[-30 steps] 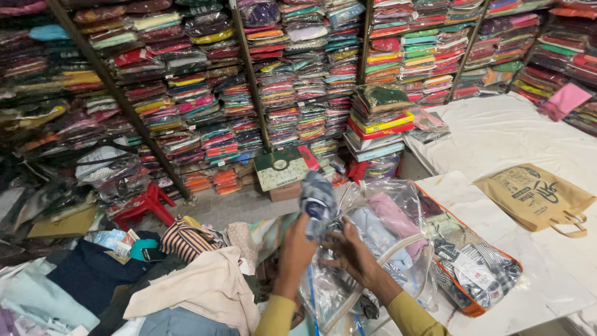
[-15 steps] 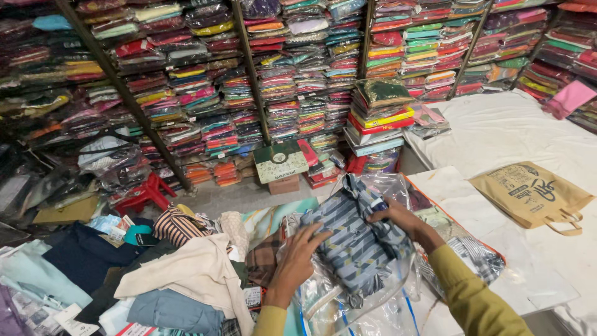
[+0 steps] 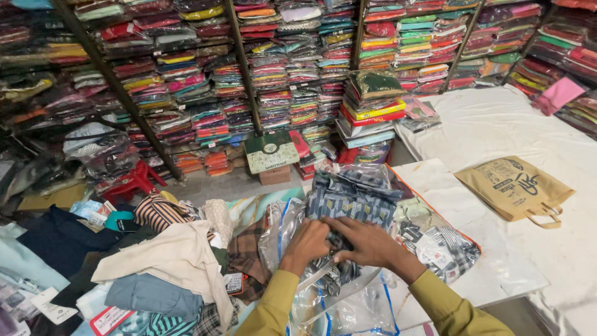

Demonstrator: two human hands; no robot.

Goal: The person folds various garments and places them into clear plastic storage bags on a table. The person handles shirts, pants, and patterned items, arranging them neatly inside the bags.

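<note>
My left hand (image 3: 306, 243) and my right hand (image 3: 365, 242) press together on the near end of a blue-grey patterned folded garment (image 3: 351, 198). The garment lies on clear plastic bags (image 3: 339, 308) with blue edging. Both hands pinch the cloth where it meets the mouth of a bag. My sleeves are mustard yellow. To the right lies a bagged black-and-white patterned garment (image 3: 435, 239).
A heap of loose clothes (image 3: 161, 267) covers the left. A tan carrier bag (image 3: 515, 189) lies on the white sheeted platform (image 3: 497, 130). Shelves of folded, bagged fabrics (image 3: 280, 68) fill the back. A red stool (image 3: 134, 182) and a box (image 3: 271, 152) stand on the floor.
The patterned garment has come down from being held up and now lies flat on the bags. Both hands have moved to its near end and closed on it.
</note>
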